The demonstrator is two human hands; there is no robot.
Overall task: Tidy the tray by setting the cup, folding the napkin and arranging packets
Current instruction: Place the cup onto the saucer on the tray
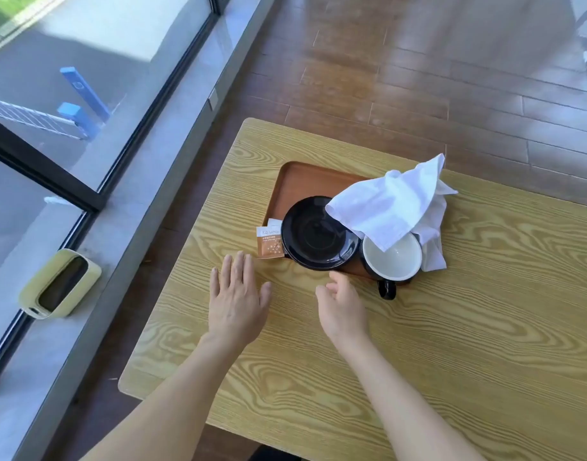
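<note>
Bright daylight, soft blur, edges warped.

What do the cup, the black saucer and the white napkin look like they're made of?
The cup looks like glazed ceramic: glossy black outside, smooth white inside. The saucer also seems glazed ceramic, since its black surface shows shiny reflections. The napkin looks like soft cloth, rumpled in limp folds, though thick paper is possible.

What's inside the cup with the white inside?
The black mug with the white inside looks empty. A corner of the crumpled white cloth napkin hangs over its far rim, hiding that part of the inside.
</note>
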